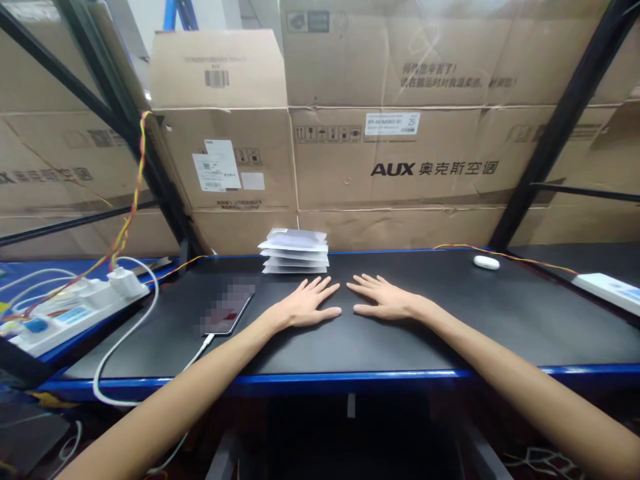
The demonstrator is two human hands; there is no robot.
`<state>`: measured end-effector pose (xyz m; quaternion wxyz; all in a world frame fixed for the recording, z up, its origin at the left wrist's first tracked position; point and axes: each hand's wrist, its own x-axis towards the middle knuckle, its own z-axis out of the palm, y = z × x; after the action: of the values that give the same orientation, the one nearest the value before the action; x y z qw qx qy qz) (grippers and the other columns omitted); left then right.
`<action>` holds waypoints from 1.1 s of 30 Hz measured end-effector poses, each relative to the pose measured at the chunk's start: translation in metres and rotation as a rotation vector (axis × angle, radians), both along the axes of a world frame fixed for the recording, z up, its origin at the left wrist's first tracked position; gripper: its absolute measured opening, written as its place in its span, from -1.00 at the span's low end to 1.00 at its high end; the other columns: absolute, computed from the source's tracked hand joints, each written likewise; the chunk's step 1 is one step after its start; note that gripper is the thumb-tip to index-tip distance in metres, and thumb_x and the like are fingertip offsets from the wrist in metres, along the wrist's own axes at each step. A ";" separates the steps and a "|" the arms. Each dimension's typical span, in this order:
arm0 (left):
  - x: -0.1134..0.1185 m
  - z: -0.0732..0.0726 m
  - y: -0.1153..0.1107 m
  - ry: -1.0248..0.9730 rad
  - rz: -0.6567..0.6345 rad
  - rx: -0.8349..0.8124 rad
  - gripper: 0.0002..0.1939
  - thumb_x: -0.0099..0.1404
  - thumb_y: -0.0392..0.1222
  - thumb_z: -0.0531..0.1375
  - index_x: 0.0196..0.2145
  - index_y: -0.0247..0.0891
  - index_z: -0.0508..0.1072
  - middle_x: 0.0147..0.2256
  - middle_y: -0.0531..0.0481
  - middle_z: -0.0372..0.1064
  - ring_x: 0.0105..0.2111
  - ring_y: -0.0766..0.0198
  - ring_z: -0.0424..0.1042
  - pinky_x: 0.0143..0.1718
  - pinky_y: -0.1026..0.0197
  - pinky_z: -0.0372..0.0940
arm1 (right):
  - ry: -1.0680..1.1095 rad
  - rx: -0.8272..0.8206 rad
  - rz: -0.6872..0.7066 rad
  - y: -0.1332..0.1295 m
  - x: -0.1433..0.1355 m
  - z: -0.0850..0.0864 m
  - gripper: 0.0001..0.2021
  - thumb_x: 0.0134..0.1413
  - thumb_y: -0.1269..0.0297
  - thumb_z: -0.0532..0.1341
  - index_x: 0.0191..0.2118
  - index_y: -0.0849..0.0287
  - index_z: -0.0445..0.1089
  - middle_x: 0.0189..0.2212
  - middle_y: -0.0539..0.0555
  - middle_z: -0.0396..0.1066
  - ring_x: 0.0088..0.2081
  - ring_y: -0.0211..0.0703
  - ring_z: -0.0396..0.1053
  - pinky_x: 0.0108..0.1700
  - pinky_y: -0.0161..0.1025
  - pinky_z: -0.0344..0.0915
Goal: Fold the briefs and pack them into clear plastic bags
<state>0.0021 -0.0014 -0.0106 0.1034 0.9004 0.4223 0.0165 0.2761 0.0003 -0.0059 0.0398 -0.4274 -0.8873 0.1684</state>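
My left hand (311,304) lies flat on the black tabletop (390,350), fingers spread and holding nothing. Facing it across a small gap, my right hand (383,298) rests palm down too, its fingers apart. Just behind my left hand stands a stack of white paper packets (295,252), which neither hand appears to grip. A phone (231,310) with a white cable plugged into its near end lies to the left of my left hand; part of its screen is blurred out.
A white power strip (85,307) with plugs and cables sits at the left, another white strip (613,293) at the right. A small white case (487,263) lies near the back right. Cardboard (330,180) walls the back between black metal posts (550,127).
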 end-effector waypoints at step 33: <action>-0.042 0.051 0.092 -0.014 0.332 0.677 -0.49 0.29 -0.30 0.05 0.18 -0.17 0.40 0.21 -0.11 0.31 0.22 -0.07 0.26 0.25 -0.13 0.13 | -0.003 -0.009 0.005 0.001 0.001 0.000 -0.13 0.15 -0.42 -0.05 0.43 -0.02 -0.10 0.44 0.07 -0.28 0.44 0.09 -0.41 0.41 0.13 -0.44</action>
<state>-0.0395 0.0903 0.0402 -0.2014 0.8028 0.5322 0.1780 0.2773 0.0011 -0.0057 0.0363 -0.4256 -0.8877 0.1720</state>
